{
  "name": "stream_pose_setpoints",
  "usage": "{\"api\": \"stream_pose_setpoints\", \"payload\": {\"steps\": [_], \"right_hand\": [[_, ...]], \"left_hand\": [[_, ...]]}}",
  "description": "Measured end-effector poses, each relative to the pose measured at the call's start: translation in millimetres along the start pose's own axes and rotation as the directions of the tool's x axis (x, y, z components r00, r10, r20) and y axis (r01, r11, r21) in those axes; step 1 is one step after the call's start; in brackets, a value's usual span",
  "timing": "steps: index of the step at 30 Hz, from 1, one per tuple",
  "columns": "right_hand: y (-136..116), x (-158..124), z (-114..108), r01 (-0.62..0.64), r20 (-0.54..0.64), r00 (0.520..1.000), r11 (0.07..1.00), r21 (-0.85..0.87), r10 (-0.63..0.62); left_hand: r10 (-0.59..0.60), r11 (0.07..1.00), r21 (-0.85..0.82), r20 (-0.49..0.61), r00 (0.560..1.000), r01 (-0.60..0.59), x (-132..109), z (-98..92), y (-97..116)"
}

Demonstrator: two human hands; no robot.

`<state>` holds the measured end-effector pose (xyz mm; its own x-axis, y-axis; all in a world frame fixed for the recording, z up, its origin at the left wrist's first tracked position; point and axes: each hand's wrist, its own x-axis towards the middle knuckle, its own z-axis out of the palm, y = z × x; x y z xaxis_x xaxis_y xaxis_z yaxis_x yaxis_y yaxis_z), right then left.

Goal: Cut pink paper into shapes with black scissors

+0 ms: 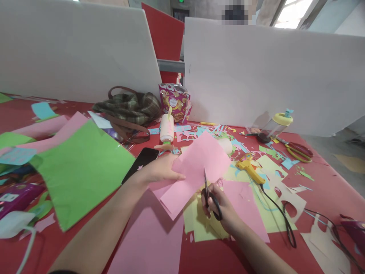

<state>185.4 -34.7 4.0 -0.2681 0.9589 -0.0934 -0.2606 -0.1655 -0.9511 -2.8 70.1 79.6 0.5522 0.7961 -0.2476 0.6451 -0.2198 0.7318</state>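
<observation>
My left hand [167, 167] grips a folded sheet of pink paper [209, 152] by its left side, thumb on top and the other fingers hidden behind it. In my right hand [218, 205] is a pair of dark-handled scissors [207, 186], my fingers through the loops. The blades point up and away, lying at the lower edge of the pink paper; whether they are parted is hard to tell. Below the paper lie more pink sheets [154, 236] and yellow sheets [211, 228]. A black phone [141, 163] rests just left of my left hand.
A yellow glue gun [251, 171] with a black cord lies to the right, among paper scraps. Large green paper [85, 171] covers the left side. Behind stand a glue bottle [167, 128], a plaid bag [131, 106] and a snack bag [174, 102]. Pliers [299, 150] lie far right.
</observation>
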Motion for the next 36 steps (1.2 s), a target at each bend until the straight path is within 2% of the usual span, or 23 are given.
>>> {"api": "stream_pose_setpoints", "payload": {"steps": [8,12,17,21,25,30,36], "right_hand": [[0,1,1,0.016,-0.013,1.0,1.0,-0.017,-0.016],[2,1,0,0.022,0.005,1.0,1.0,-0.008,-0.022],[4,1,0,0.018,0.008,1.0,1.0,0.003,-0.018],[4,1,0,-0.004,0.006,1.0,1.0,0.015,0.004],[3,1,1,-0.032,0.014,0.999,0.999,0.039,0.031],[1,-1,2,-0.102,0.024,0.995,0.994,0.051,0.101],[0,-2,3,-0.163,0.038,0.986,0.987,-0.012,0.164]], "left_hand": [[-0.009,1.0,-0.017,0.024,1.0,0.009,0,1.0,0],[0.029,0.998,-0.056,0.053,0.998,-0.026,0,-1.5,4],[0.04,0.999,-0.011,0.047,0.998,-0.039,1,-4.0,-4],[-0.032,0.997,0.071,0.028,0.999,0.03,-1,-6.1,-9],[0.003,0.996,0.085,0.069,0.998,-0.008,-4,-10.0,-6],[-0.009,0.993,0.121,0.055,0.998,0.002,-7,-13.5,-5],[0.023,0.989,0.143,0.148,0.989,-0.044,-7,-18.2,-4]]}}
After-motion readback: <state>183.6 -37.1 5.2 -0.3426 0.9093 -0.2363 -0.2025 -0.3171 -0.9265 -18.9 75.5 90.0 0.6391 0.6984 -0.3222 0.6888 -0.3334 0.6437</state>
